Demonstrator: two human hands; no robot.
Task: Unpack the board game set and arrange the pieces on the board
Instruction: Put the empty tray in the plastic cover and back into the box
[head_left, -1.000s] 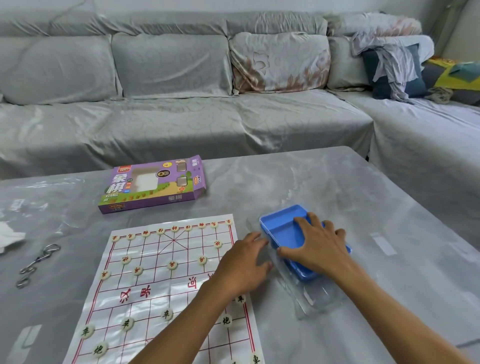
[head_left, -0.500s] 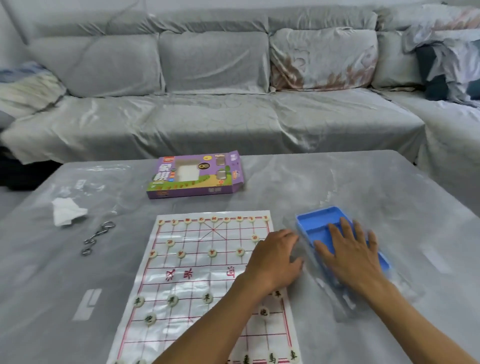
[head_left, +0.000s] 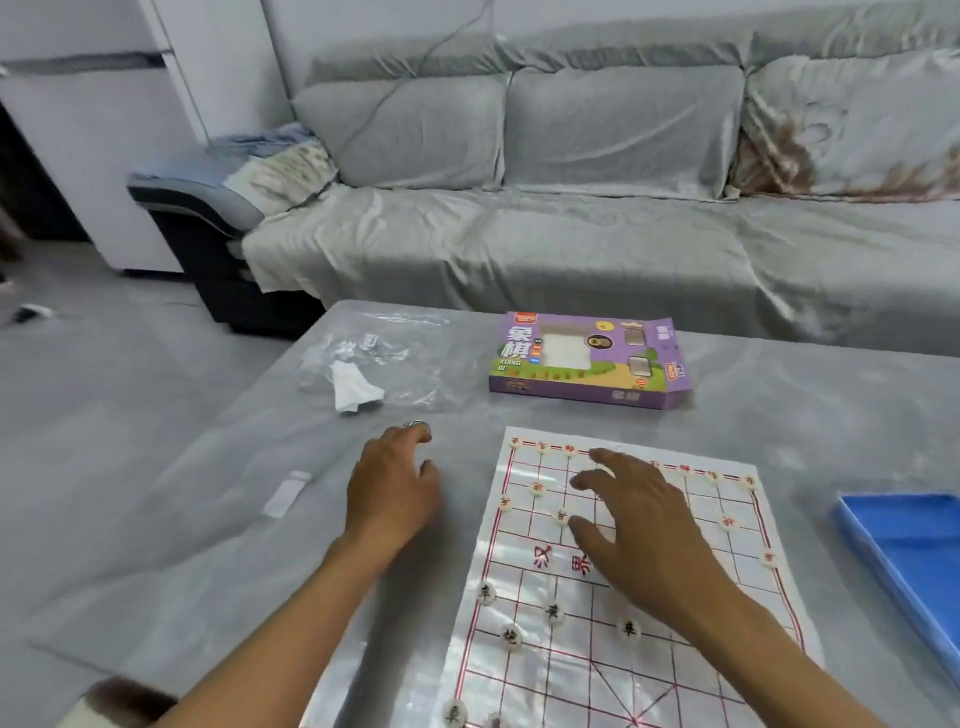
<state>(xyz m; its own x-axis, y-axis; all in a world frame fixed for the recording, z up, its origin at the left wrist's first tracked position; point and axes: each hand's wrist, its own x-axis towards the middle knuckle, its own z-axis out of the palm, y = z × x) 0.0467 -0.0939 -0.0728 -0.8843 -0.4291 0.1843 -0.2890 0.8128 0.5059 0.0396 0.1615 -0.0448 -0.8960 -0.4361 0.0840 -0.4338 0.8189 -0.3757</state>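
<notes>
Grey-covered sofa (head_left: 571, 234) behind; grey marbled counter (head_left: 779, 415) in front carries the lot.

Item 1: white plastic-sheet xiangqi board w/ red grid (head_left: 623, 597), flat on counter, centre-right. Small round cream pieces (head_left: 555, 613) sit on its line crossings, far rows and near rows both populated.

Item 2: purple cardboard game box (head_left: 589, 361), lying beyond board's far edge, apart from it.

Item 3: blue plastic tray (head_left: 914, 561), now at far right of view, well apart from both my hands. Half a sec ago my right hand lay on it and my left was beside it; both have come off it and swung left.

Item 4: my right hand (head_left: 644, 525), fingers spread and loose, over board's far-left quarter, holding nothing. Whether it touches the sheet: can't tell.

Item 5: my left hand (head_left: 395, 493), off board's left edge, fingers relaxed, holding nothing, fingertips near small metal rings (head_left: 415, 425).

Item 6: crumpled white paper on clear plastic wrap (head_left: 356, 387), far left.

Judgement: tray done with, unpacking looks finished; pieces appear largely set, so what's left is prob. checking or nudging positions.
</notes>
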